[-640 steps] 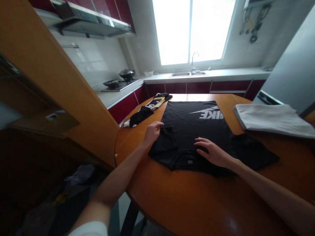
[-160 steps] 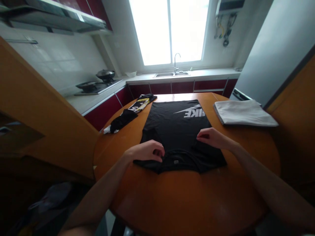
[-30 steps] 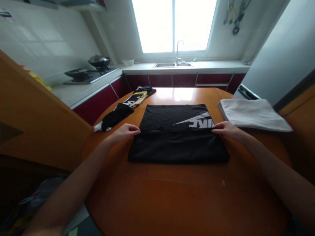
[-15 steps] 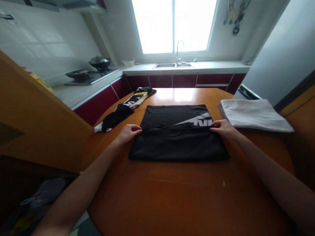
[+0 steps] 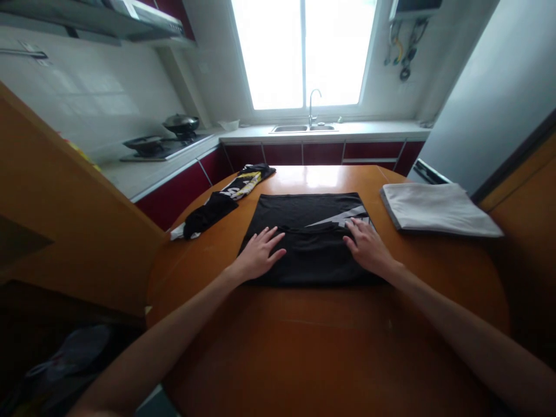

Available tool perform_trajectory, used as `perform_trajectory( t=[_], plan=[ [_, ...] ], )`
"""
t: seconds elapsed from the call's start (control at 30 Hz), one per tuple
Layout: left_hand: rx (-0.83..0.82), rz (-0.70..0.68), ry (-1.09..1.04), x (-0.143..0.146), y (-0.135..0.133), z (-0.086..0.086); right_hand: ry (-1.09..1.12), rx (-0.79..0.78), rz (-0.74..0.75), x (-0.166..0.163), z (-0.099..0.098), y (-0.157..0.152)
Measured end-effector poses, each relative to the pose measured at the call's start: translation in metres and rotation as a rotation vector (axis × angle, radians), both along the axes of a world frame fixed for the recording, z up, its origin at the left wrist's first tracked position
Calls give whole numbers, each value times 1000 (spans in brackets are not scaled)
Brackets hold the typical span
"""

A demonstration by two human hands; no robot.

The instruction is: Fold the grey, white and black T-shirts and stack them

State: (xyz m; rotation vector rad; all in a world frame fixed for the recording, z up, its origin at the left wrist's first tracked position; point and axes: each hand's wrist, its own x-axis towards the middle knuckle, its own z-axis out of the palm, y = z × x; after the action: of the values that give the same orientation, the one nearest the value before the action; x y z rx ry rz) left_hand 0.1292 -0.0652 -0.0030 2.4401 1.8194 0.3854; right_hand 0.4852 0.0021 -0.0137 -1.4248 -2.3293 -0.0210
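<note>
A black T-shirt (image 5: 310, 243) with a white logo lies folded into a rectangle in the middle of the round wooden table (image 5: 330, 347). The near half is folded over the far half, hiding most of the logo. My left hand (image 5: 259, 255) lies flat and open on the left part of the folded layer, fingers spread. On the right part my right hand (image 5: 367, 248) also rests flat, its fingertips reaching the logo. Neither hand grips the cloth.
A folded white cloth (image 5: 436, 209) lies at the table's right edge. A crumpled black, yellow and white garment (image 5: 226, 200) lies at the far left. Beyond are a counter with sink (image 5: 302, 128), a stove with pans (image 5: 167, 142), and a wooden panel (image 5: 65, 220) at left.
Both hands let go of the fold's edge at the shirt's sides and moved inward, now lying flat on top of the folded shirt. The camera has tilted slightly.
</note>
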Motion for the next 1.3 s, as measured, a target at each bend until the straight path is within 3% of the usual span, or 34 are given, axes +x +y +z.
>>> perform_trajectory(
  t=[0.2, 0.37, 0.53, 0.67, 0.77, 0.93, 1.03, 1.17, 1.3],
  plan=[
    [-97, 72, 86, 6, -6, -20, -163, -212, -84, -4, -32, -8],
    [-100, 66, 81, 5, -4, -11, -162, -235, -107, -3, -21, -8],
    [2, -29, 77, 33, -11, 3, -113, -85, -10, -22, -1, -28],
    [-43, -132, 84, 55, -20, -6, -126, -103, 126, -39, -12, -49],
    [-63, -150, 106, 58, -22, -17, -156, -170, 131, -45, -23, -56],
    [-45, -152, 124, 53, -19, -24, -129, -197, 105, -38, -13, -46],
    [-51, -149, 129, 53, -18, -23, -109, -148, 5, -22, -7, -32],
    [-74, -150, 113, 55, -20, -22, -124, -194, -143, 0, -21, -18],
    [-106, -152, 54, 56, -21, -15, -119, -249, -154, 6, -30, -15]
  ],
)
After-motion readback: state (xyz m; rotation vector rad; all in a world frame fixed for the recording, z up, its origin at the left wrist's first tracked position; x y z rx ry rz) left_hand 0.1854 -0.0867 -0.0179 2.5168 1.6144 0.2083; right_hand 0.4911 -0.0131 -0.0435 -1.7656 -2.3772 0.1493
